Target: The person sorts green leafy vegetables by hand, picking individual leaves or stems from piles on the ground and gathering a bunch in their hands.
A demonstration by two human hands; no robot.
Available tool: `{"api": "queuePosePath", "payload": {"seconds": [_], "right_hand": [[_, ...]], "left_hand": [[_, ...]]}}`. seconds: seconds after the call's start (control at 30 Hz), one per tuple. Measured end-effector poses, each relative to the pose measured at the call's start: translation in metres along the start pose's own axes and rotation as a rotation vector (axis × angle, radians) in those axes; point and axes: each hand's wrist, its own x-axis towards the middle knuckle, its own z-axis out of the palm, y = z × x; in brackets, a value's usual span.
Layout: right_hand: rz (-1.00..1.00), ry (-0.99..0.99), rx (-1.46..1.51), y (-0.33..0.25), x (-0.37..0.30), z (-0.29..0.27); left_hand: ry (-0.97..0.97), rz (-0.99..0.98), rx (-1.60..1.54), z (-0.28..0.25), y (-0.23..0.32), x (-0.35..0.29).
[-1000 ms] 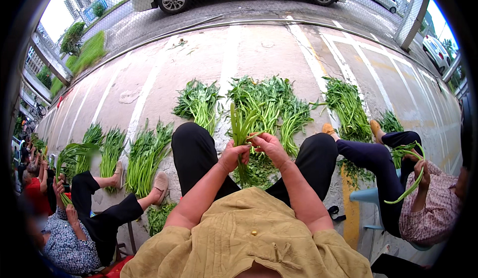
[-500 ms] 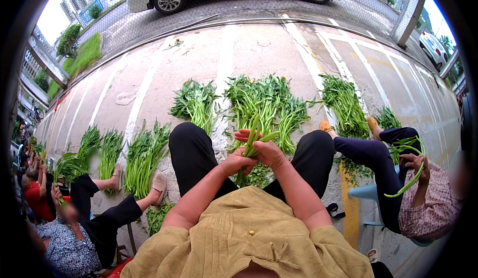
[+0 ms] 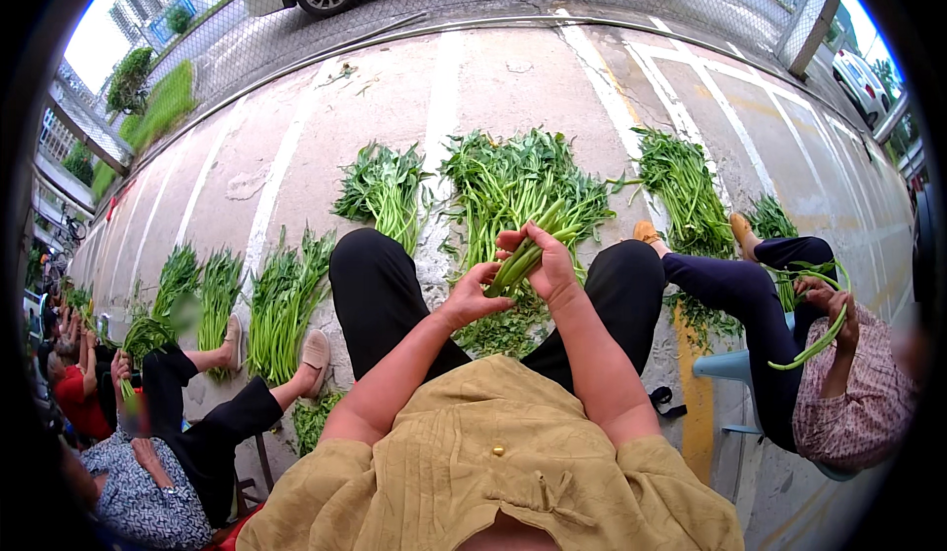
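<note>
Both hands meet above the lap: right hand point(image 3: 548, 265) curled around a green stem bundle point(image 3: 530, 251), left hand point(image 3: 472, 297) pinching its lower end; its long axis slants up-right toward the pavement greens point(image 3: 518, 181).

Mustard short-sleeved shirt point(image 3: 493, 472), black trousers point(image 3: 380, 294)

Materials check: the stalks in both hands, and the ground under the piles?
Green stalks: fresh leafy plant stems, smooth and slightly glossy, held in the right hand, left hand at their lower end. Ground: looks like concrete paving, matte, stained, with painted pale lines.
</note>
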Motion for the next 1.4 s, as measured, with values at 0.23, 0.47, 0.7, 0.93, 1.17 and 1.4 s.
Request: {"api": "queuePosePath", "payload": {"seconds": [0.23, 0.47, 0.7, 0.93, 1.17, 1.4], "right_hand": [[-0.025, 0.142, 0.095, 0.0, 0.005, -0.018], [-0.024, 0.123, 0.096, 0.001, 0.005, -0.017], [-0.06, 0.142, 0.012, 0.007, 0.002, -0.012], [-0.093, 0.198, -0.077, 0.029, 0.004, -0.004], [-0.135, 0.242, -0.248, 0.032, 0.002, 0.0], [-0.287, 0.239, -0.602, 0.032, 0.0, 0.011]], "left_hand": [[0.289, 0.077, -0.099, 0.002, -0.007, 0.004], [0.368, 0.132, -0.082, 0.004, -0.007, 0.005], [0.364, 0.287, 0.109, 0.01, 0.014, 0.001], [0.406, 0.351, 0.256, 0.015, 0.024, 0.004], [0.436, 0.426, 0.472, 0.012, 0.024, 0.008], [0.507, 0.452, 0.704, 0.011, 0.036, 0.005]]}}
